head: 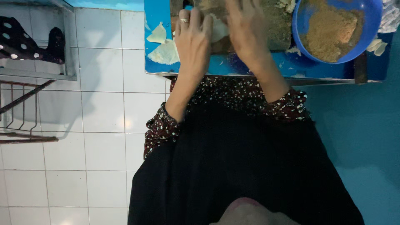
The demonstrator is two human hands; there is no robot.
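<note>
Both hands lay on a brown board [250,41] at the near edge of a blue table [258,66], seen from above past a black garment and dark, white-speckled sleeves [287,106]. The left hand [192,39], with a ring on one finger, was spread flat with its fingers nearly straight and close together, pressing down on a pale sheet of dough [219,30] that showed between the two hands. The right hand [246,31] lay just beside it, palm down, its fingers stretched toward the top edge of the view, where they were cut off; whether their tips gripped anything could not be told, though the hand seemed simply to rest flat on the same dough. Neither hand was curled around an object. Left of the left hand, two folded, triangular pieces of pale dough [164,52] lay on the table's blue surface, one above the other. To the right of the board stood a blue bowl [373,25] holding a brown, crumbly filling [329,31]. More pale scraps [377,45] lay beside the bowl. White floor tiles [104,125] showed at left below the table.
</note>
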